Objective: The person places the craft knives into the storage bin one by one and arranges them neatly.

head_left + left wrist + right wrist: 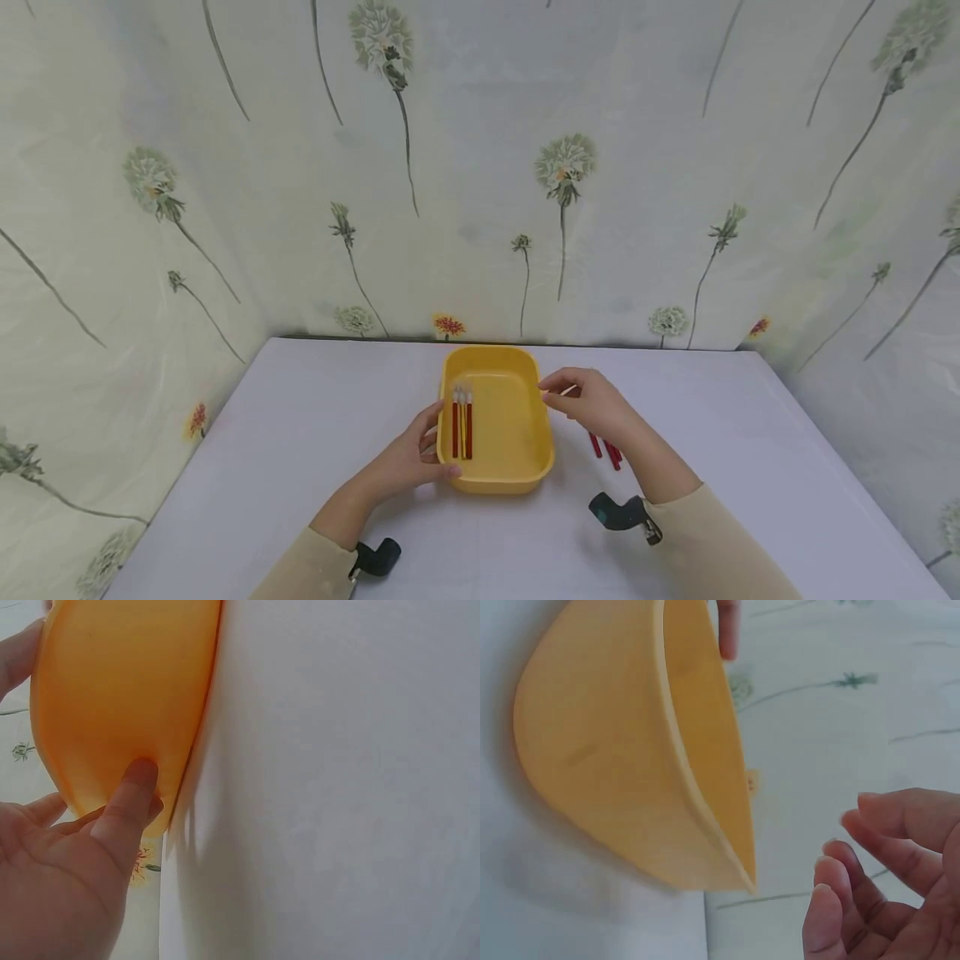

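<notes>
A yellow plastic bin (510, 433) with rounded corners stands on the white table. My left hand (408, 454) holds its left side, the thumb at the near left corner and the fingers along the side. In the left wrist view, the left hand (82, 855) grips the bin wall (127, 690). Slim red-handled brushes (462, 425) with pale tips lie side by side along the bin's left inside. My right hand (588, 400) is at the bin's right rim, fingers loosely bent. The right wrist view shows nothing between the fingers of the right hand (885, 877), apart from the bin (600, 750).
More red-handled sticks (611, 452) lie on the table right of the bin, partly hidden by my right forearm. The white table (315, 400) ends at the back against a floral-patterned sheet (465, 167). A dark wrist-worn device (618, 512) sits at each sleeve.
</notes>
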`<state>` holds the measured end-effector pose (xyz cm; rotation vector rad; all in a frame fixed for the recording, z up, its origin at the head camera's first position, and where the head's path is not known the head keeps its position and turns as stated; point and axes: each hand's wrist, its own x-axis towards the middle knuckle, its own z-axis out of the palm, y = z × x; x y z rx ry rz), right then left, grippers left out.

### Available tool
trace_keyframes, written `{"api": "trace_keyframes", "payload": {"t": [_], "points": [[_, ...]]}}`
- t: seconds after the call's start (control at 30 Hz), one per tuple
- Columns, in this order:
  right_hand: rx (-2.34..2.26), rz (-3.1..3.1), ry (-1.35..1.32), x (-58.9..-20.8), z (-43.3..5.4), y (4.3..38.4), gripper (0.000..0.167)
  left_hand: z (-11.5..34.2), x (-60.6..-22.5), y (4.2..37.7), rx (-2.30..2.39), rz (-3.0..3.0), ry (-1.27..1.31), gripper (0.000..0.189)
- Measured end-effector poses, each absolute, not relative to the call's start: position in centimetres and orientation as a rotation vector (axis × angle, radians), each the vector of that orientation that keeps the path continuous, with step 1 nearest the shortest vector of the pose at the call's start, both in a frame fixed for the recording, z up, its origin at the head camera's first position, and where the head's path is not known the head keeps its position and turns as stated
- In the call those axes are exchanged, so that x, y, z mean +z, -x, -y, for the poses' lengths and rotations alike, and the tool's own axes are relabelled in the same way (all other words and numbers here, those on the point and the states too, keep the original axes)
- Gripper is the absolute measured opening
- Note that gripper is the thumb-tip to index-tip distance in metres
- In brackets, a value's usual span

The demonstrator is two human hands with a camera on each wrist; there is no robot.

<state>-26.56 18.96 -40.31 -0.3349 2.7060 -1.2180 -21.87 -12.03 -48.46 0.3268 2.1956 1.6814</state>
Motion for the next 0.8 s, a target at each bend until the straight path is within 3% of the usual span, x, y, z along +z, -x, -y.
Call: {"api": "trace_keyframes", "payload": {"t": [0.8], "points": [[-1.132, -2.736, 0.191, -42.0, -25.2, 26.0, 0.028, 12.2, -48.2, 21.7, 1.664, -2.193, -0.338, 0.107]]}}
